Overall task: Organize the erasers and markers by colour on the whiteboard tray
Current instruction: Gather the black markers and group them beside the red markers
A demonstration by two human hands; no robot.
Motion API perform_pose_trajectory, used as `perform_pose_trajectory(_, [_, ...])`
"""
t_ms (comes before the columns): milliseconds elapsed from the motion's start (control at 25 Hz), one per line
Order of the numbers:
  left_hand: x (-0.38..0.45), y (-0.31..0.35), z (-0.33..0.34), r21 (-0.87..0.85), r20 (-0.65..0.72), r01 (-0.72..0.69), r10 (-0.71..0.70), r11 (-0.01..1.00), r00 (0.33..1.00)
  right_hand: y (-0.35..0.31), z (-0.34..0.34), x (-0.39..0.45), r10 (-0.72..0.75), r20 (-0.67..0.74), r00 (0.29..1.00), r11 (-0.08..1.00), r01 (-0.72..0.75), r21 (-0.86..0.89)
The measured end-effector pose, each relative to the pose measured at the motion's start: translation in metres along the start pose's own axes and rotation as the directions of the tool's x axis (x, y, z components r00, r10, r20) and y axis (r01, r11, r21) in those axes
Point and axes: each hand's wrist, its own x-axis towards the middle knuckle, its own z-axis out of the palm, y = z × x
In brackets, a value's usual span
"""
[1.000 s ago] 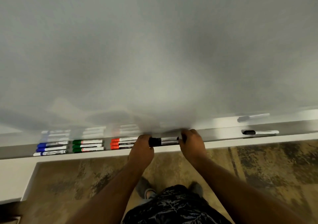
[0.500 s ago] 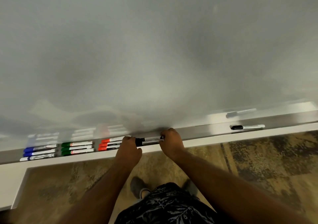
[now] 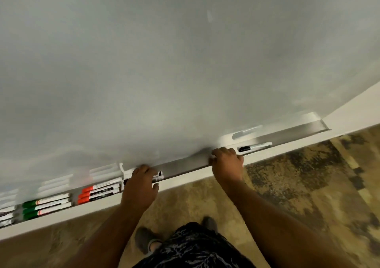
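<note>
On the metal whiteboard tray (image 3: 185, 166), my left hand (image 3: 141, 183) covers a small group of black markers (image 3: 158, 176) and curls its fingers over them; only their right ends show. Left of it lie three red markers (image 3: 98, 191), then three green markers (image 3: 47, 205). My right hand (image 3: 226, 165) sits further right on the tray's front edge with its fingers curled and nothing visible in them. Just right of that hand a single black marker (image 3: 255, 146) lies alone, not touched.
The whiteboard (image 3: 185, 62) fills the upper view. More markers (image 3: 6, 213) are cut off at the far left edge. The tray ends at the right (image 3: 323, 124). Below are patterned carpet (image 3: 298, 185) and my shoe (image 3: 144, 239).
My right hand has let go of the black markers and moved right along the tray to just beside the lone black marker. My left hand stays on the group. The view has shifted right.
</note>
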Motion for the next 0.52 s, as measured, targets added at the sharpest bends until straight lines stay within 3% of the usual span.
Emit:
perform_pose_trajectory(120, [0.007,0.022,0.009,-0.125,0.020,-0.093,0.096,0.988,0.995,0.070,-0.026,0.017,0.158,-0.007,0.987,0.983,-0.158,-0.097])
perform_pose_trajectory(280, [0.019,0.049,0.019,-0.197,0.041,-0.129,0.139,0.972,0.989,0.111,-0.047,0.040,0.123,0.135,0.983,0.967,-0.088,-0.238])
perform_pose_trajectory(520, [0.037,0.085,0.033,-0.272,0.087,-0.093,0.120,0.958,0.989,0.133,-0.051,0.049,0.041,0.152,0.987,0.965,0.000,-0.261])
